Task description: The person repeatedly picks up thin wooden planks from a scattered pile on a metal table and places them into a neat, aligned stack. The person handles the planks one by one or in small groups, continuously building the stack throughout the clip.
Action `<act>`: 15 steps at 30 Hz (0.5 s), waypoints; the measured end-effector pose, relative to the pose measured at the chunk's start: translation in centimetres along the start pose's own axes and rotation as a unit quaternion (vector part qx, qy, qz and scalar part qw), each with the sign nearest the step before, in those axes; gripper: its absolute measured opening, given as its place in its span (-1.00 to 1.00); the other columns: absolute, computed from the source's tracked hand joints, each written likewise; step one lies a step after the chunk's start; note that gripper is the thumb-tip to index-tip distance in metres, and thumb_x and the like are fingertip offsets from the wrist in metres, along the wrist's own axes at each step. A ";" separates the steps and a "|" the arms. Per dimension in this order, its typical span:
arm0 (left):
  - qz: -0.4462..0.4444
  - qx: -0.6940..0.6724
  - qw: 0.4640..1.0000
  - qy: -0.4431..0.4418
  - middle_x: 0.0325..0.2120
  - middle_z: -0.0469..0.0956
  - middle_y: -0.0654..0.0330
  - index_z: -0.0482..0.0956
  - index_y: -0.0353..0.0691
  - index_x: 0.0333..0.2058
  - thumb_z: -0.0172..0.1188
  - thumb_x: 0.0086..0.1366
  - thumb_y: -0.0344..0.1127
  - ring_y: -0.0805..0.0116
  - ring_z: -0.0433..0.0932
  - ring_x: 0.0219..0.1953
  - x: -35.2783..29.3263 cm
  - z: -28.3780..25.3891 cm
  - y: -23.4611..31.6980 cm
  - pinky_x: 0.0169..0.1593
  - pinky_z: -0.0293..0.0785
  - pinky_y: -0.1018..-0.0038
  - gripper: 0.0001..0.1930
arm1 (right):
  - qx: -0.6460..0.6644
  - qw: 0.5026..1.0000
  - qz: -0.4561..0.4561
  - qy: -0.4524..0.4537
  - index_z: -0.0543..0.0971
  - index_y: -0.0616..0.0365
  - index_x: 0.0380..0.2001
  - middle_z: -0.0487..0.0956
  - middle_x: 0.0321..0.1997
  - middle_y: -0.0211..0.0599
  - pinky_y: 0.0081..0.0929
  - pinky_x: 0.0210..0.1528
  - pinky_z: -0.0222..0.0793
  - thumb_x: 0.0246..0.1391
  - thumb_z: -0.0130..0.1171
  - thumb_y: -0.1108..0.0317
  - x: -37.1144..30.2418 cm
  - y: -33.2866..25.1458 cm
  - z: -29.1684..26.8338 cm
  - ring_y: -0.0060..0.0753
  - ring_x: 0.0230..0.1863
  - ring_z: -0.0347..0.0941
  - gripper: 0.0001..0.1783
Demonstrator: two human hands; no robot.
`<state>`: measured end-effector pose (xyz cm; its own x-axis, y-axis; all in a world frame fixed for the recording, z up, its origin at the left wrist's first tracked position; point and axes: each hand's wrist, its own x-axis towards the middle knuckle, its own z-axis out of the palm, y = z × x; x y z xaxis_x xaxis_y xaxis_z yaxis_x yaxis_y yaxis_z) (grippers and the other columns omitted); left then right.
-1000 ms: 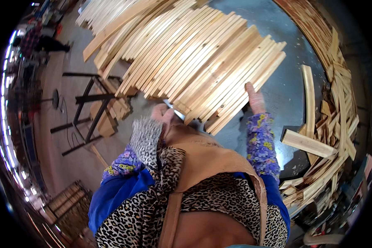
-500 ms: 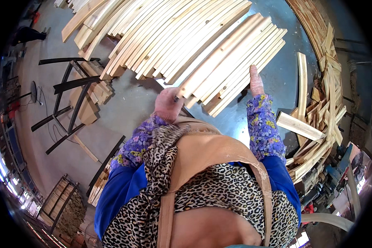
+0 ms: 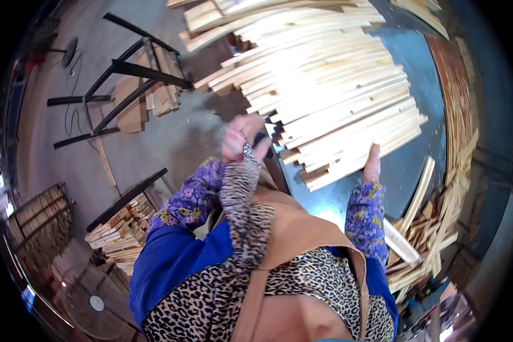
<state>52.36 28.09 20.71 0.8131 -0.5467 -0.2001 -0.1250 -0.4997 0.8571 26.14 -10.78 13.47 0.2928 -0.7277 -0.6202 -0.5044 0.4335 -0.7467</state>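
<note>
Pale wooden strips (image 3: 347, 97) lie side by side in a wide slanting row on a blue-grey metal table (image 3: 319, 199). My left hand (image 3: 240, 137), in a pinkish glove, is off the wood, left of the strips' near ends. Its fingers are closed on the tapering end of a leopard-print scarf (image 3: 246, 182); a small dark thing beside the fingers is not clear. My right hand (image 3: 372, 164) rests upright against the outer side of the nearest strip, seen edge-on, with its fingers stretched out and partly hidden.
Scrap wood (image 3: 433, 228) is heaped at the right, beside a long reddish-brown stack of slats (image 3: 447, 97). A black metal frame (image 3: 119, 85) stands on the floor at the left, near wooden boards (image 3: 132, 105). Stacked short timber (image 3: 119, 233) sits lower left, above a round fan (image 3: 97, 302).
My left hand has left the strip ends and closed on the scarf. The separate strips at the near side now lie against the main row. My view has turned and shifted left.
</note>
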 end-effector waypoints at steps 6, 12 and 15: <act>-0.008 0.187 0.958 0.220 0.18 0.63 -0.16 0.50 -0.26 0.33 0.38 0.32 0.06 -0.18 0.57 0.24 10.6 -9.8 -2.0 0.34 0.46 0.07 -0.28 | 0.072 0.997 -0.021 0.030 0.31 0.33 0.53 0.46 0.53 -0.12 -0.21 0.52 0.28 0.40 0.07 -0.44 1.2 1.5 0.6 -0.09 0.44 0.42 0.06; -0.091 0.217 0.965 -0.111 0.15 0.67 -0.15 0.37 0.07 0.48 0.29 0.32 0.21 -0.16 0.64 0.19 14.7 -15.3 -0.1 0.26 0.53 0.06 -0.19 | 0.058 0.997 0.010 0.043 0.24 0.32 0.58 0.35 0.61 -0.11 -0.21 0.59 0.17 0.38 0.01 -0.53 0.7 1.5 -0.7 -0.10 0.54 0.32 0.15; 0.023 0.218 0.968 -0.119 -0.01 0.68 -0.12 0.39 0.03 0.45 0.28 0.27 0.17 -0.20 0.65 0.08 14.2 -15.2 1.0 0.16 0.57 0.03 -0.19 | 0.074 0.995 0.040 0.049 0.22 0.30 0.59 0.30 0.64 -0.11 -0.21 0.63 0.11 0.39 -0.01 -0.53 0.4 1.1 -1.0 -0.10 0.58 0.26 0.14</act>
<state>72.42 29.99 25.96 0.6527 -0.6889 -0.3151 -0.4283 -0.6787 0.5966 24.90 -11.07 12.62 0.1720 -0.7329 -0.6582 -0.3953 0.5607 -0.7276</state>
